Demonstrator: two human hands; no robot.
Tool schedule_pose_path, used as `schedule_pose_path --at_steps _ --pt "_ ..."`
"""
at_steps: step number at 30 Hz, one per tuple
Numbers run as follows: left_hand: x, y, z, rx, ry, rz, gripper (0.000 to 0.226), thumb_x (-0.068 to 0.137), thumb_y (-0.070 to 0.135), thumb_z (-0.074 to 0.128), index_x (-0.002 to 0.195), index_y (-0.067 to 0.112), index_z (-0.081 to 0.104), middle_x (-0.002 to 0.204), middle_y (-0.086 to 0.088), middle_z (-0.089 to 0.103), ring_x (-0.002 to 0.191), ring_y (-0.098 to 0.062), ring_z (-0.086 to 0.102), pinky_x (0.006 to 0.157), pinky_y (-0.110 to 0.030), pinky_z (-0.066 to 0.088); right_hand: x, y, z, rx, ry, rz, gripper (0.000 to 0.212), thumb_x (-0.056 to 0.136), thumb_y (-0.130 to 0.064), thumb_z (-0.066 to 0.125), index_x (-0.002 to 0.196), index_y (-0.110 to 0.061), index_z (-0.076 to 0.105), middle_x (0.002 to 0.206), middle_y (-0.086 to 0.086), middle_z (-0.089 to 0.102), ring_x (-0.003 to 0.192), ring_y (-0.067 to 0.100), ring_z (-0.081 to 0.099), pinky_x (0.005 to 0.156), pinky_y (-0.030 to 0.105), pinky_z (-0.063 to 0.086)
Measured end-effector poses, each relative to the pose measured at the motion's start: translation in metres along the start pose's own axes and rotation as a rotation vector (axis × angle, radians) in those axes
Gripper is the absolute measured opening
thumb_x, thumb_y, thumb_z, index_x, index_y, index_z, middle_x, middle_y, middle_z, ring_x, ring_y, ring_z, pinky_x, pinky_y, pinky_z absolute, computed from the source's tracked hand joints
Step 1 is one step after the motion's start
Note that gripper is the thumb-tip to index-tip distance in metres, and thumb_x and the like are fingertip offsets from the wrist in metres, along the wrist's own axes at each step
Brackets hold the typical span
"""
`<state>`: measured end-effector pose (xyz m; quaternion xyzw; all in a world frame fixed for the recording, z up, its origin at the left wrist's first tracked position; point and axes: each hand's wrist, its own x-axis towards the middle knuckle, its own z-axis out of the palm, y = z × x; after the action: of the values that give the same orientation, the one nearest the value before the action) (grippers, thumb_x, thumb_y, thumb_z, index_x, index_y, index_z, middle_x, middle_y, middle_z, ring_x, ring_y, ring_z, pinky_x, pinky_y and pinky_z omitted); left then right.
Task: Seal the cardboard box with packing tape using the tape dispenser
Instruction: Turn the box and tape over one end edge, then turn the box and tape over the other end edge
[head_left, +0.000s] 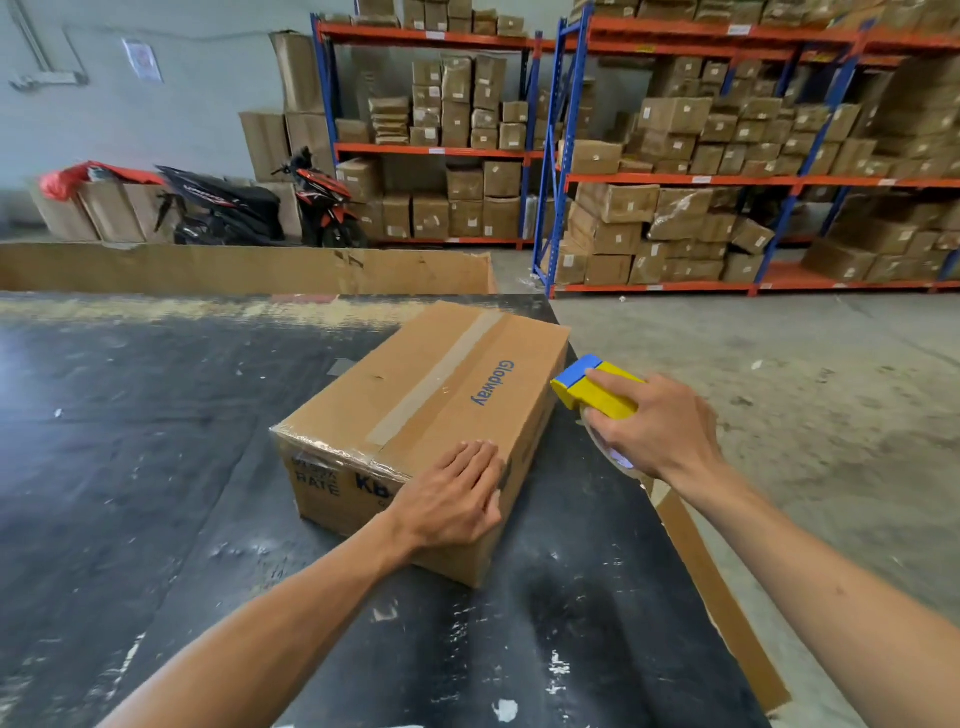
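A closed cardboard box (415, 415) sits on a dark, scuffed desk (156, 467), turned at an angle, with its far right corner close to the desk's right edge. A strip of tape (436, 379) runs along the centre seam of the box's top, and shiny clear tape wraps over the near top edge. Blue lettering runs along the top beside the seam.

The left hand (457, 493) lies flat, palm down, on the box's near right corner. Its fingers (480, 457) are straight and held close together, pressing on the cardboard, with the fingertips pointing toward the seam. The left forearm reaches in from the lower left of the box, bare to the elbow.

The right hand (654, 426) hovers just to the right of the box, about level with its top. Its fingers are curled and closed around a yellow and blue tape dispenser (592, 387), whose blue end points toward the box's right side; whether it touches the box cannot be told. A roll of clear tape (613, 452) shows beneath the palm. The right forearm comes in from the lower right.

Beyond the box stand blue and orange shelves (675, 179) stacked with cartons, and to the left of them a parked scooter (260, 202).
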<state>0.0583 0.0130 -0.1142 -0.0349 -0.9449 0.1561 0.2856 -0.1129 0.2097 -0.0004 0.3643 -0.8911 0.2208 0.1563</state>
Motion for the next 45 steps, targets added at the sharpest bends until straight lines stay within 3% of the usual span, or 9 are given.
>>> schedule_pose_path --at_steps 4,7,11,16,23,27,32,37,45 --pt "-0.017 -0.011 -0.025 -0.145 -0.053 -0.06 0.058 0.092 0.051 0.048 0.116 0.002 0.067 0.123 -0.017 0.067 0.112 -0.032 0.064 0.102 -0.041 0.048 0.006 -0.01 -0.003 0.042 0.022 -0.011 0.052 0.075 -0.059 0.056 0.127 -0.058 0.058 0.082 -0.004 0.055 0.089 0.026 0.061 0.07 0.03 0.037" --pt "0.02 0.018 -0.041 -0.147 -0.229 -0.361 0.066 0.091 0.067 0.034 0.108 0.009 0.058 0.113 -0.013 0.058 0.109 -0.034 0.054 0.106 -0.05 0.034 0.014 -0.014 -0.002 0.102 0.029 0.033 0.051 0.075 -0.058 0.058 0.127 -0.056 0.06 0.087 -0.001 0.064 0.09 0.027 0.062 0.071 0.033 0.043" --pt "0.06 0.039 -0.021 -0.093 -0.536 -0.726 0.085 0.097 0.062 0.031 0.153 0.0 0.017 0.159 -0.036 0.01 0.146 -0.055 0.009 0.114 -0.068 0.003 0.021 -0.011 -0.008 0.085 0.032 0.047 0.052 0.077 -0.059 0.058 0.128 -0.055 0.059 0.087 -0.002 0.066 0.085 0.025 0.06 0.067 0.033 0.044" --pt "0.036 0.024 -0.011 -0.014 -0.603 -0.603 0.057 0.104 0.016 0.029 0.153 -0.006 0.01 0.157 -0.041 0.007 0.142 -0.062 0.011 0.114 -0.071 0.01 0.017 -0.005 -0.012 0.165 -0.008 0.124 0.047 0.077 -0.053 0.067 0.123 -0.056 0.063 0.092 -0.001 0.073 0.085 0.024 0.061 0.07 0.035 0.049" --pt "-0.045 -0.089 -0.036 -0.072 -0.707 -0.276 0.073 0.105 0.05 0.028 0.159 0.013 -0.003 0.167 -0.016 -0.006 0.153 -0.038 -0.003 0.118 -0.04 -0.013 0.022 -0.033 -0.012 0.291 -0.056 0.11 0.046 0.077 -0.057 0.069 0.122 -0.053 0.065 0.095 -0.002 0.075 0.084 0.022 0.062 0.069 0.034 0.048" --pt "-0.048 -0.11 -0.045 -0.13 -0.608 -0.369 0.094 0.088 0.073 0.034 0.16 0.019 0.004 0.167 -0.01 0.012 0.152 -0.031 0.017 0.123 -0.05 0.01 0.026 -0.038 -0.013 0.421 -0.038 0.14 0.051 0.064 -0.064 0.069 0.114 -0.057 0.067 0.098 -0.01 0.076 0.089 0.018 0.065 0.081 0.039 0.055" --pt "0.017 -0.074 -0.011 -0.171 -0.573 -0.573 0.129 0.067 0.096 0.039 0.159 0.017 -0.006 0.165 -0.023 -0.009 0.152 -0.042 -0.006 0.119 -0.063 -0.003 0.025 -0.044 -0.012 0.483 -0.106 0.139 0.051 0.062 -0.065 0.07 0.112 -0.059 0.067 0.091 -0.012 0.076 0.083 0.015 0.068 0.078 0.04 0.057" --pt "0.021 -0.073 -0.001 -0.059 -0.645 -0.479 0.102 0.083 0.081 0.043 0.158 0.019 0.013 0.162 -0.02 0.017 0.146 -0.042 0.017 0.117 -0.057 0.016 0.017 -0.034 -0.017 0.509 -0.121 0.158 0.043 0.07 -0.055 0.076 0.112 -0.054 0.071 0.099 -0.016 0.075 0.086 0.009 0.066 0.071 0.027 0.049" --pt "-0.048 -0.14 -0.027 -0.338 -0.661 -0.17 0.095 0.082 0.08 0.047 0.157 0.037 0.007 0.167 -0.004 0.008 0.153 -0.028 0.007 0.123 -0.042 0.007 0.025 -0.035 -0.02 0.75 -0.128 0.264 0.042 0.063 -0.047 0.082 0.104 -0.053 0.074 0.1 -0.023 0.075 0.103 0.004 0.066 0.09 0.029 0.052"
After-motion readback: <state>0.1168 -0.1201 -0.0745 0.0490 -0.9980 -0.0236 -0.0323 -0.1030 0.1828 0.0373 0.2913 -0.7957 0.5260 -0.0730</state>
